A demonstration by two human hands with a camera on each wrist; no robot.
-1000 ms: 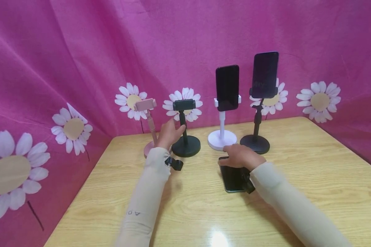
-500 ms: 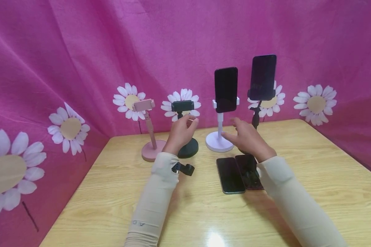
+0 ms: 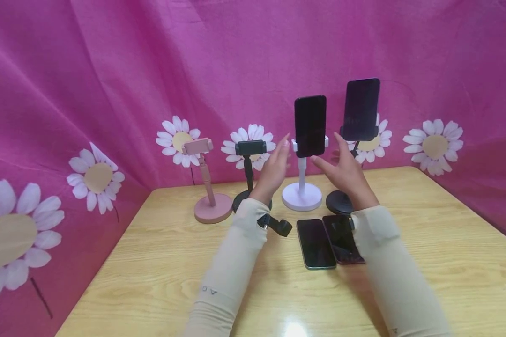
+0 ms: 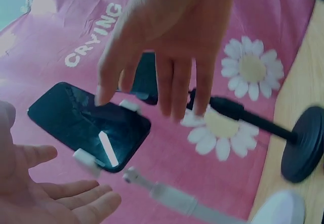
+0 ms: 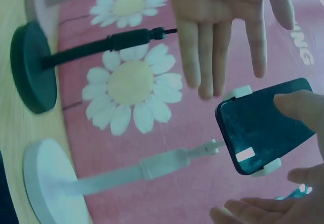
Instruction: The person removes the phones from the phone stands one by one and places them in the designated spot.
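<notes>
A black smartphone (image 3: pixel 310 125) stands upright in the clamp of a white phone stand (image 3: pixel 295 199). My left hand (image 3: pixel 273 172) is raised to its left, fingers extended upward. On the other side is my right hand (image 3: pixel 346 173), fingers spread and thumb toward the phone's lower edge. The left wrist view has my left fingers (image 4: pixel 76 198) beside the white clamp (image 4: pixel 87 162). In the right wrist view, my right thumb (image 5: pixel 301 110) overlaps the phone screen (image 5: pixel 266 125). Neither hand holds anything.
Right of it, a black stand (image 3: pixel 339 202) bears another phone (image 3: pixel 361 110). A pink stand (image 3: pixel 212 208) and a dark green stand (image 3: pixel 250 149) without phones are at left. Two phones lie on the wooden table (image 3: pixel 152 281), one (image 3: pixel 316 243) beside the other (image 3: pixel 341 238). A flowered pink cloth (image 3: pixel 130 70) hangs behind.
My right hand has risen from above the lying phones to the white stand's right side. My left hand has moved right from the dark green stand to the white stand's left side.
</notes>
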